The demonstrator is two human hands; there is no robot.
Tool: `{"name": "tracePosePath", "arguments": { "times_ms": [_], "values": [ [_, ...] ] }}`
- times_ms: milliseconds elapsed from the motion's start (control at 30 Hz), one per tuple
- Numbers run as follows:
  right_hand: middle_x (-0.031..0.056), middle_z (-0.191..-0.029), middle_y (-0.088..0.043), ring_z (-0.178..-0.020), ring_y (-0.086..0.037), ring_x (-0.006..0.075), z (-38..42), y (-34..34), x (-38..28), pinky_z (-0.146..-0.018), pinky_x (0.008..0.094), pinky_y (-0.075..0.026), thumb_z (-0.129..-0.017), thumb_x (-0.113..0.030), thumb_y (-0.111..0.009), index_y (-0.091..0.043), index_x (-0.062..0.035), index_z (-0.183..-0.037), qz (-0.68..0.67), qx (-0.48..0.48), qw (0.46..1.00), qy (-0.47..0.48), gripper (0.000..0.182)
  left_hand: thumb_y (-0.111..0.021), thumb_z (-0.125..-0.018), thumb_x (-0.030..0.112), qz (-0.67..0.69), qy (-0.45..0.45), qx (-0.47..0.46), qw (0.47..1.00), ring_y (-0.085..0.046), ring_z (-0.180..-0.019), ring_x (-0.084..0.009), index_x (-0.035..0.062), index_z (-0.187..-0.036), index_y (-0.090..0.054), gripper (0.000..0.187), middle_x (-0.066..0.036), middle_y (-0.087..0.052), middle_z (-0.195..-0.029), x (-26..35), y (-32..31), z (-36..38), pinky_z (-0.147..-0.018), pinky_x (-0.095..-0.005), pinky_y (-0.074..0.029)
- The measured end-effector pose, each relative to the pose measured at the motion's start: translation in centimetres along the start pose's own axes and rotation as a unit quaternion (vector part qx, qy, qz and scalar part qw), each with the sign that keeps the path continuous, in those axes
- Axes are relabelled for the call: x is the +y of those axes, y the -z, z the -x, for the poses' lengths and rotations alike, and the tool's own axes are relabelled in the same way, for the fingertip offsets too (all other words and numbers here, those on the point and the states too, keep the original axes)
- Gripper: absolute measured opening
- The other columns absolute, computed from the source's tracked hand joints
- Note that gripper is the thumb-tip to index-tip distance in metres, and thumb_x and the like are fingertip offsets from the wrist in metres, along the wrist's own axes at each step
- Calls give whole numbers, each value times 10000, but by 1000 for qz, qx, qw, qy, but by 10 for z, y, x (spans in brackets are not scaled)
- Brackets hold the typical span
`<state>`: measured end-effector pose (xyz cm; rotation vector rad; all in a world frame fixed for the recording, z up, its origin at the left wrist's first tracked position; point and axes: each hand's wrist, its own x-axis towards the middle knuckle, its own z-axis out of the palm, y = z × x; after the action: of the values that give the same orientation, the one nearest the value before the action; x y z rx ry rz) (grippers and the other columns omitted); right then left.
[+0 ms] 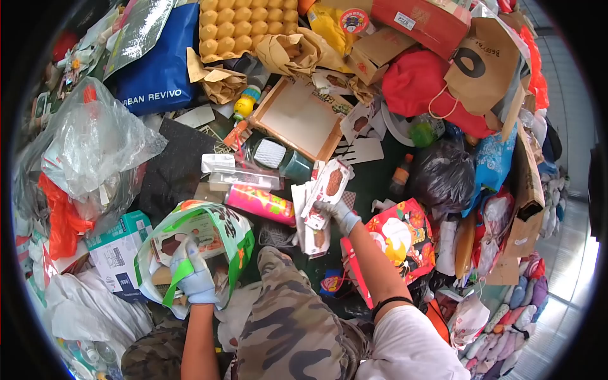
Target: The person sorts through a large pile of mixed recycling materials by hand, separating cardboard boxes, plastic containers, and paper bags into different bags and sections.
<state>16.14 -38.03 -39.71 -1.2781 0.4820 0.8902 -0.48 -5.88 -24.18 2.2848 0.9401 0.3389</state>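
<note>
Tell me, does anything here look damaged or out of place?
Yes. Brown paper by the egg tray is badly crumpled, and the wood-framed board lies askew among mixed packaging, which seems an odd place for it. No spill is visible.

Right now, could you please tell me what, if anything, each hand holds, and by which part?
The right hand grips the printed cartons by their right-hand edge. The left hand is at the bag's green handle; a grip cannot be told.

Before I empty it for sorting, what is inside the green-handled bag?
Inside the bag, a printed carton and something brown show. They and the left hand cover whatever lies deeper, so I can't tell what's there.
</note>
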Motion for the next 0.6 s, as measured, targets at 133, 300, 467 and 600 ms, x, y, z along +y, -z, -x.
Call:
{"name": "tracePosePath", "arguments": {
  "times_ms": [133, 300, 467, 600],
  "values": [
    [35, -990, -631, -882, -609, 159, 16, -19, 6, -811, 304, -491, -696, -84, -746, -550, -59, -1108, -97, 19, 993, -62, 457, -416, -933, 244, 3, 7, -22, 1000, -615, -838, -258, -74, -998, -583, 365, -180, -627, -934, -11, 0, 2, -755, -352, -478],
    [45, -911, -640, -828, -607, 151, 37, 21, -68, -755, 334, -505, -636, -50, -766, -622, -29, -978, 203, -22, 979, -11, 372, -415, -933, 249, -17, -13, -11, 1000, -612, -839, -255, -84, -1004, -575, 376, -187, -621, -939, -25, -2, 6, -759, -345, -481],
    [78, -970, -615, -821, -598, 181, -5, 54, -201, -701, 291, -499, -520, -169, -827, -578, -18, -1021, 600, 80, 784, 134, 579, -422, -932, 259, 4, -4, -21, 1000, -609, -821, -243, -87, -995, -576, 384, -180, -623, -914, -11, 1, 2, -752, -336, -472],
    [131, -988, -644, -886, -620, 278, -55, 47, -213, -789, 343, -490, -481, -360, -788, -645, -82, -992, 834, 44, 541, -93, 600, -419, -931, 260, 29, 8, -31, 999, -611, -820, -237, -86, -993, -577, 385, -178, -627, -919, -10, 3, 2, -753, -334, -472]
  ]
}}
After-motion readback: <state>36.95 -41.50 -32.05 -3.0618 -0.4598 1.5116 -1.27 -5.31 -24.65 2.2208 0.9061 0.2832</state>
